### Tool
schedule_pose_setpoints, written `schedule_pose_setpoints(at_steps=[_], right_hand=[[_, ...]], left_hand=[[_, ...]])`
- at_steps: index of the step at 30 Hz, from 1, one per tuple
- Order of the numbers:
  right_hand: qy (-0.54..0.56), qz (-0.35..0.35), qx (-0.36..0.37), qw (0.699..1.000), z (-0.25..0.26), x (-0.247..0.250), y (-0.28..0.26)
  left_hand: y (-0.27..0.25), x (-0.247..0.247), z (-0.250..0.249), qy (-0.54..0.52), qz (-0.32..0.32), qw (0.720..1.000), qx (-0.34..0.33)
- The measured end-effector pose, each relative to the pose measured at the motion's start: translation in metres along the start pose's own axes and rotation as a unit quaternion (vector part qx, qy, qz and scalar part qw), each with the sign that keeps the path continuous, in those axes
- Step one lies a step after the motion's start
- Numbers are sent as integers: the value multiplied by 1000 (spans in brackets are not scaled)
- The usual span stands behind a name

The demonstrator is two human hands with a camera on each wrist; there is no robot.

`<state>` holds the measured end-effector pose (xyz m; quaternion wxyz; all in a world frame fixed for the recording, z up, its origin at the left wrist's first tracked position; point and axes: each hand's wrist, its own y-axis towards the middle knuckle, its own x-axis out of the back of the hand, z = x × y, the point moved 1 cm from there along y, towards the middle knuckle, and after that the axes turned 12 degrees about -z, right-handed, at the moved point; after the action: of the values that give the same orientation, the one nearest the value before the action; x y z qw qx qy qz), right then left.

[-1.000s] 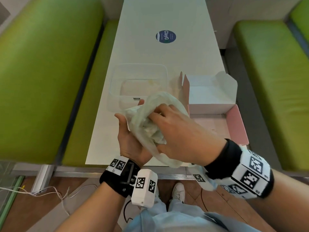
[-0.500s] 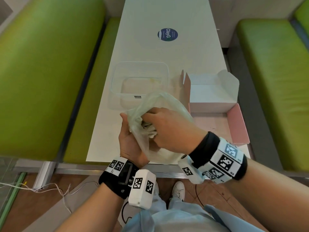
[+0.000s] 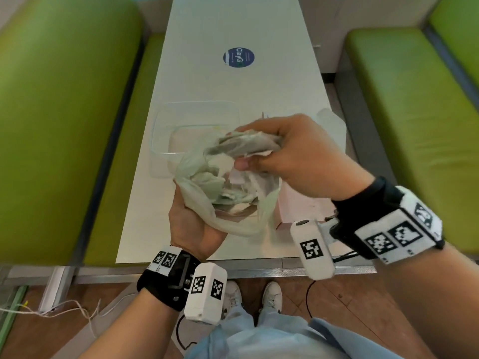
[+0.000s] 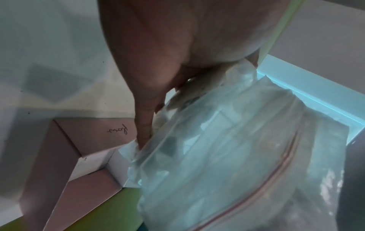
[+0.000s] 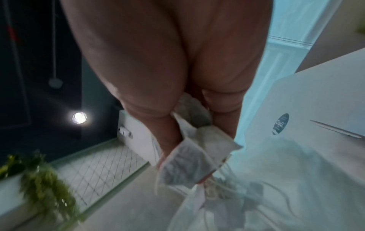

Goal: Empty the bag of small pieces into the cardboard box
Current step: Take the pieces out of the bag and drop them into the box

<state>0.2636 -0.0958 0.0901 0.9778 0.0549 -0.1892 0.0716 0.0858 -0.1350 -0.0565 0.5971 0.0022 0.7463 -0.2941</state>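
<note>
A clear zip bag (image 3: 204,203) with its mouth open upward sits in my left hand (image 3: 191,224), which grips it from below near the table's front edge. Small paper sachets (image 3: 233,195) lie inside it. My right hand (image 3: 248,151) is just above the bag's mouth and pinches a bunch of sachets (image 3: 248,143) between thumb and fingers. In the right wrist view the sachets (image 5: 187,164) stick out past my fingertips over the bag (image 5: 276,187). The pink and white cardboard box (image 3: 298,206) stands open on the right, mostly hidden behind my right hand; the left wrist view shows the box (image 4: 79,140) beside the bag (image 4: 237,156).
A clear plastic tub (image 3: 181,120) stands on the white table (image 3: 246,81) just behind the bag. A round blue sticker (image 3: 238,57) lies farther back. Green benches (image 3: 64,125) run along both sides of the table.
My right hand has come up out of the bag and moved right with a handful of sachets. The bag's mouth now gapes open in my left hand.
</note>
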Motion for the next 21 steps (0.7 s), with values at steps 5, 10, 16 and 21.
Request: schedule_pose_setpoints(at_steps=[5, 10, 16, 21], right_hand=[[117, -18, 6, 993, 9, 38, 6], [265, -24, -4, 964, 21, 72, 4], [303, -73, 13, 950, 25, 111, -6], [147, -106, -29, 983, -31, 106, -11]], left_hand=[[9, -3, 3, 54, -34, 998, -17], [15, -2, 5, 70, -44, 996, -24], [15, 7, -4, 119, -186, 963, -157], [14, 17, -25, 42, -187, 981, -22]])
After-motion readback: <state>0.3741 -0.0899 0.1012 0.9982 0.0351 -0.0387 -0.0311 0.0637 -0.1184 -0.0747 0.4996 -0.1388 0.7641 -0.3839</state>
